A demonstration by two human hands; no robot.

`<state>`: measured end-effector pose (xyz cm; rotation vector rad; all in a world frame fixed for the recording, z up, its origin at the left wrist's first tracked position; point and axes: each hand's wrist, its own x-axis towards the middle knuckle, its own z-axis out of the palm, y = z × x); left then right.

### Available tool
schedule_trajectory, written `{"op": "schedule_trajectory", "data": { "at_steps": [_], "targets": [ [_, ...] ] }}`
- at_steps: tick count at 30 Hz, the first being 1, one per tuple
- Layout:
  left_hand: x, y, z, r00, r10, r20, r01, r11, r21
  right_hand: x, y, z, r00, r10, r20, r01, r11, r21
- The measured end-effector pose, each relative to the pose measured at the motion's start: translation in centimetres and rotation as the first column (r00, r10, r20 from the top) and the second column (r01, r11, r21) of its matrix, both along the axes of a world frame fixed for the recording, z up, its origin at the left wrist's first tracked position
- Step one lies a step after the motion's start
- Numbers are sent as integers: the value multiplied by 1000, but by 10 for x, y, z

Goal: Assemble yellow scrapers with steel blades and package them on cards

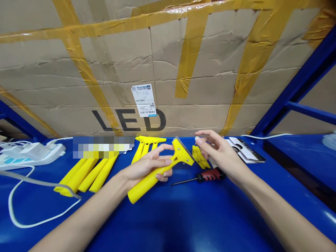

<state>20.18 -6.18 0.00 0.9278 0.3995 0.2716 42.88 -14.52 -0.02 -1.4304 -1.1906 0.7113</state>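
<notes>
My left hand (154, 162) is wrapped round the neck of a yellow scraper (147, 183), whose handle slants down to the left. Its wide head carries a metal blade (183, 148) along the upper edge, and two small screws show on its face. To the right of the blade hovers my right hand (217, 148), fingers loosely curved and apart, with nothing visible in them. Below it lies a screwdriver (210, 175) with a red and black handle, its shaft pointing left. Small yellow plastic pieces (200, 158) rest beside my right fingers, partly hidden by them.
More yellow scrapers (143, 145) lie behind my left hand, and several yellow handles (99, 175) are at the left. A white power strip (47, 155) with cables sits far left. Printed cards (248, 152) lie right. A large taped cardboard box (168, 70) stands behind the blue surface (183, 220).
</notes>
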Motion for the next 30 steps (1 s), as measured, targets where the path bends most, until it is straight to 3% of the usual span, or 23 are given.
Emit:
{"op": "schedule_trajectory", "data": {
  "at_steps": [3, 6, 8, 11, 16, 19, 24, 27, 30],
  "targets": [
    [-8, -3, -2, 990, 139, 7, -139, 990, -23, 13, -5, 12, 936, 168, 311, -150, 985, -82],
    [-12, -5, -3, 966, 259, 7, -258, 965, -39, 24, -14, 17, 675, 389, 627, -281, 921, -269],
    [-12, -6, -4, 952, 306, 5, -305, 951, -48, 28, -21, 16, 552, 472, 687, -288, 881, -375],
    [-12, -9, -4, 941, 338, 4, -338, 940, -57, 32, -27, 6, 486, 534, 692, -293, 846, -446],
    [-15, -12, -6, 926, 377, 9, -376, 925, -54, 36, -29, -11, 488, 486, 725, -310, 873, -377],
    [-16, -12, -4, 923, 384, -7, -384, 923, -35, 38, -32, -12, 504, 491, 711, -320, 870, -374],
    [-16, -12, -1, 915, 403, -33, -404, 915, -18, 44, -47, 2, 644, 425, 636, -386, 899, -209],
    [-16, -12, -1, 912, 407, -40, -408, 913, -20, 47, -53, 7, 769, 302, 564, -286, 951, -119],
    [-16, -13, -3, 906, 422, -42, -422, 906, -12, 46, -52, 6, 747, 223, 627, -216, 972, -88]
  ]
}}
